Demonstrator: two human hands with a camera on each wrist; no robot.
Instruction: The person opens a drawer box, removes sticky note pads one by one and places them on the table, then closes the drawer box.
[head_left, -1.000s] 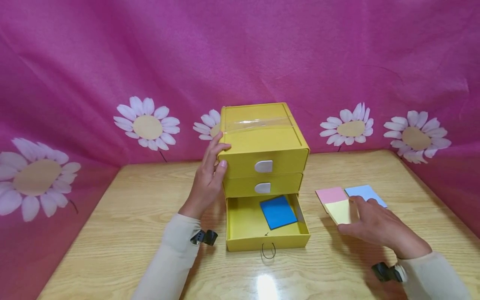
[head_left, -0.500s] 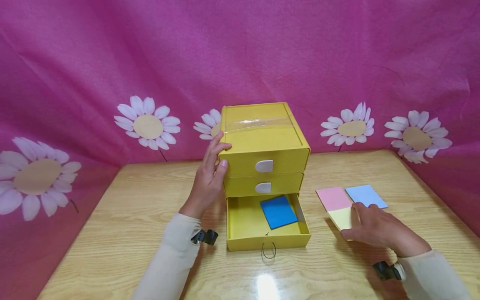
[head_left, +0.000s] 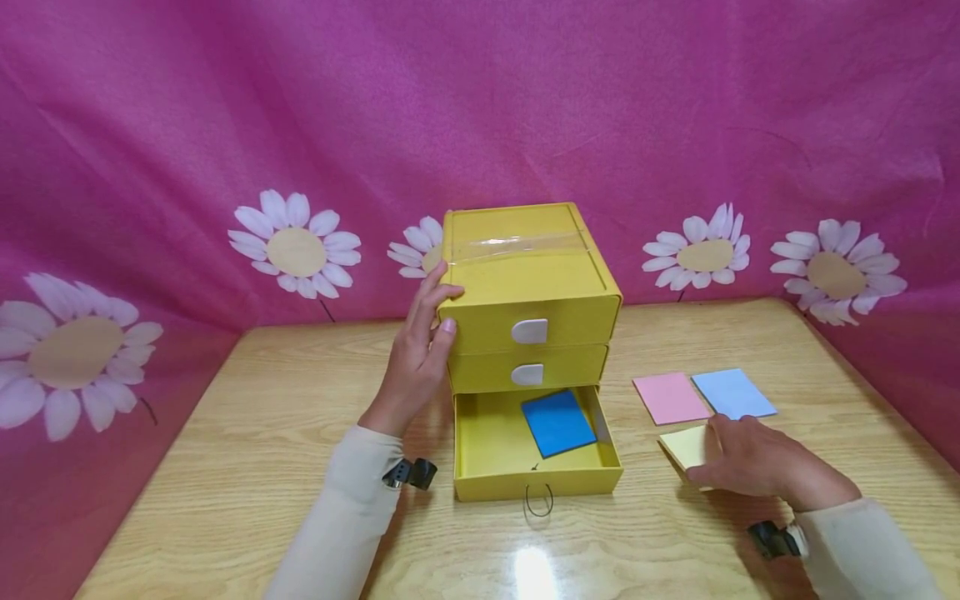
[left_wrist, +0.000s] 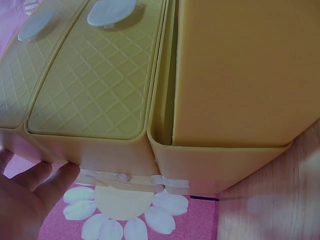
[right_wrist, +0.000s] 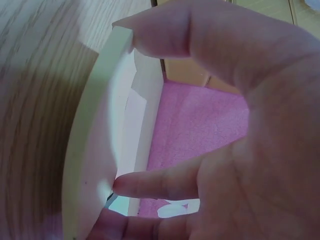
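Head view: right hand [head_left: 772, 464] pinching pale yellow pad [head_left: 690, 447], left hand [head_left: 411, 358] on drawer unit [head_left: 528, 283]

Step in hand looks like a pick-up. Right fingers are narrowed onto the pad, thumb at its near edge, other fingers at the far side; right wrist view shows it bowed in the grip. Pad is right of the open bottom drawer [head_left: 495, 488], just in front of the pink pad [head_left: 671, 397]. It's tilted, and at least its left side seems raised off the counter [head_left: 225, 458]; the rest is behind the hand, so can't tell if it's fully clear.

Left fingers are spread, resting against the unit's left side and top edge, thumb by the front corner. Probably steadying it.

Dark blue pad [head_left: 558, 422] lies in the bottom drawer, toward its right wall. Light blue pad [head_left: 734, 392] is flat on the counter beside the pink one.

Next move, my read: keep the edge pinch firm without bending the pad more, and lift clear of the pink pad. Any carry toward the drawer would need height over its wall.
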